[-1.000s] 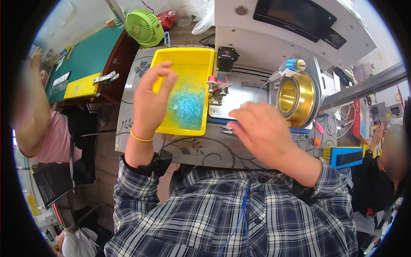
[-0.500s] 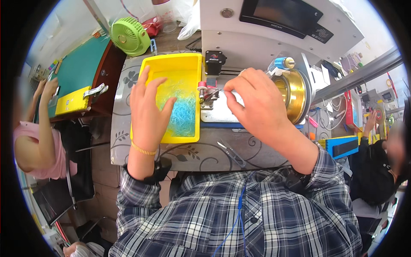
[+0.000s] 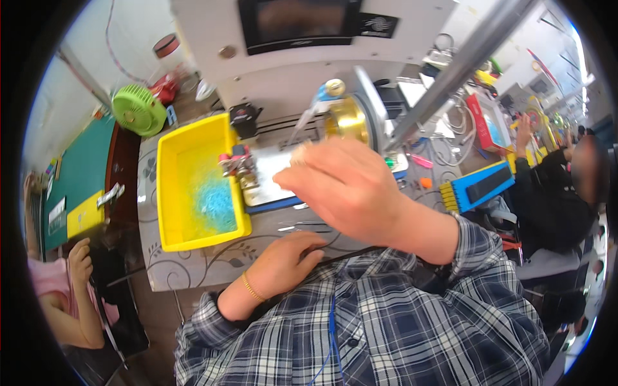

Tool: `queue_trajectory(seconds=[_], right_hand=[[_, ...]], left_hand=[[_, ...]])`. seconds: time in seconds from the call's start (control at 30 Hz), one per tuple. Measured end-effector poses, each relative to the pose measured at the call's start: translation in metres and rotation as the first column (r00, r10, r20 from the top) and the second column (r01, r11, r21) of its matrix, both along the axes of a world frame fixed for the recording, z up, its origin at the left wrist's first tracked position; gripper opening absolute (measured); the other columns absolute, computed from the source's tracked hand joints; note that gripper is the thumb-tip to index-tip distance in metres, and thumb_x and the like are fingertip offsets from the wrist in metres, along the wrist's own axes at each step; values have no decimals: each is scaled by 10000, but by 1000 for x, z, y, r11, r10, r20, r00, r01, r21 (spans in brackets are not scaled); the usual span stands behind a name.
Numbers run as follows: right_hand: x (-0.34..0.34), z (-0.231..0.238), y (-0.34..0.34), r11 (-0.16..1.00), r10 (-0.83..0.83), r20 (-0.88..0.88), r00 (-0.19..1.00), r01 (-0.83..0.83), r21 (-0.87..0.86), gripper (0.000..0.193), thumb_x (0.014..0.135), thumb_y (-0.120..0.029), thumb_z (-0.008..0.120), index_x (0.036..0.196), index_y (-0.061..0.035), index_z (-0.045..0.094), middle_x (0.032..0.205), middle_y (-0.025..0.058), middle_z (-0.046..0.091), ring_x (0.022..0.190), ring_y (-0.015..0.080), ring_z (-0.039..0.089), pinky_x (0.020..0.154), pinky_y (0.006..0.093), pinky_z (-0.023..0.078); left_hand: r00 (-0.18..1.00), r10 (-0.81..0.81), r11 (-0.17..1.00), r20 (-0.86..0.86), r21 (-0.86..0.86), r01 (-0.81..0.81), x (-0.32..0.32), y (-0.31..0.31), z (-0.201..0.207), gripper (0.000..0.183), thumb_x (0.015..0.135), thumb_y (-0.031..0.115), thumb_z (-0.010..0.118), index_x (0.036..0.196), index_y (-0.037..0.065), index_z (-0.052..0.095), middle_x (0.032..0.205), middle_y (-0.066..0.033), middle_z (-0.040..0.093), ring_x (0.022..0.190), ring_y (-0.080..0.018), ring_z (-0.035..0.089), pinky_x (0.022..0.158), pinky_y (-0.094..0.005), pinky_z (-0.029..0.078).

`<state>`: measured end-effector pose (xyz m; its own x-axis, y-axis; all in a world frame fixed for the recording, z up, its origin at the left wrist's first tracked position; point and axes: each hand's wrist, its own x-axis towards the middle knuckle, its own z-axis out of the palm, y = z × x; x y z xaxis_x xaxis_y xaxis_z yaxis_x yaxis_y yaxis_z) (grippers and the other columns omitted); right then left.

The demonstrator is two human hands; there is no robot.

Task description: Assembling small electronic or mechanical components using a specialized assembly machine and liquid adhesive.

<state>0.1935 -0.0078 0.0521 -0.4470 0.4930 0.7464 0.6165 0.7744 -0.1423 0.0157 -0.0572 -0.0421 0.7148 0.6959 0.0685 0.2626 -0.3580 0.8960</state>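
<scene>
My left hand (image 3: 280, 264) lies low over the table's front edge, thumb apart from its fingers, and seems to hold nothing. Just beyond its fingertips rests a thin metal tool (image 3: 302, 229), blurred, that looks like tweezers. My right hand (image 3: 354, 186) hovers in front of the machine's white plate (image 3: 273, 177), thumb and fingers pinched together; whatever is between them is too small to make out. Left of it stands a small metal clamp fixture (image 3: 239, 168) with red parts. A yellow tray (image 3: 168, 202) beside that holds a tangle of short blue strands (image 3: 215, 204).
Behind the plate are a gold spool (image 3: 347, 119) and a grey machine housing with a dark screen (image 3: 299, 19). A slanted metal bar (image 3: 457, 71) crosses at right, above a blue block with yellow edging (image 3: 479, 185). A green fan (image 3: 136, 110) stands back left. Other people sit on both sides.
My left hand has dropped from above the yellow tray to the table's front edge by the tweezers-like tool. My right hand stays pinched and is now nearer the camera. The whole view has turned rightward.
</scene>
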Motion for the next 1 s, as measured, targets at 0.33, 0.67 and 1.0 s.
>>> queue_trajectory(seconds=[0.33, 0.67, 1.0], right_hand=[[161, -11, -48, 663, -551, -40, 833, 409, -627, 173, 875, -192, 683, 964, -44, 673, 779, 75, 668, 596, 158, 611, 564, 285, 467], [186, 15, 11, 795, -409, -778, 476, -232, -560, 249, 930, -212, 630, 1105, -35, 621, 831, -54, 548, 674, 12, 416, 591, 167, 334], [186, 8, 27, 811, -288, -850, 442, -359, -462, 198, 932, -199, 640, 1039, -36, 605, 789, -61, 520, 669, 16, 420, 586, 177, 336]], left_hand=[[965, 3, 953, 261, -293, 76, 111, 11, 89, 308, 956, 97, 544, 1255, 23, 533, 854, -78, 687, 678, -102, 646, 612, -226, 505], [849, 395, 911, 352, -270, -312, 227, 73, 75, 396, 953, 175, 592, 1279, -29, 496, 702, -75, 660, 522, -112, 620, 452, -232, 430], [824, 437, 896, 360, -258, -362, 232, 81, 71, 164, 943, 172, 607, 964, 18, 661, 644, -55, 630, 498, -110, 590, 479, -259, 460]])
